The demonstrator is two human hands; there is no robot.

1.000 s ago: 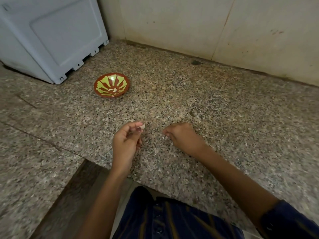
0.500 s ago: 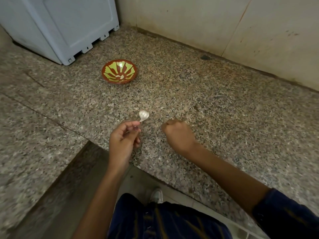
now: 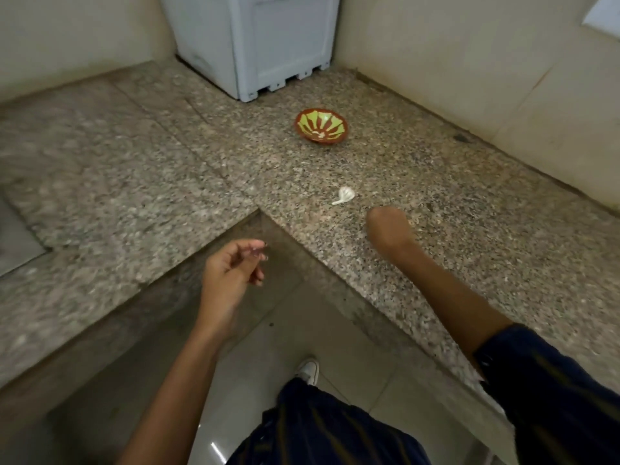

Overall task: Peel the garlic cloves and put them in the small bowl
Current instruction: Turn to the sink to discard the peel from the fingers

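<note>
The bowl (image 3: 321,128), red-brown with green wedges painted inside, sits on the speckled granite counter (image 3: 453,209), and I'll place everything off that. There's some small pale bit down in its middle, too small to tell if it's a clove. A grey-white plastic box (image 3: 265,38) stands just behind the bowl, back in the corner where the walls meet.

In front of the bowl, a fair way toward the person, a white scrap of garlic skin (image 3: 344,195) lies on the counter by itself, nothing touching it.

The right hand (image 3: 389,229) is just past that skin, nearer the person and a little right of the bowl's line. It rests on the counter, fingers curled under into a fist. Can't tell if anything's inside.

The left hand (image 3: 231,273) is well off to the front-left of the bowl, out past the counter edge over the floor. Fingers loosely curled, thumb and fingertips close together. Whether it's pinching something tiny there, I honestly can't tell, too blurry.

A white shoe (image 3: 308,370) shows on the tiled floor below.
</note>
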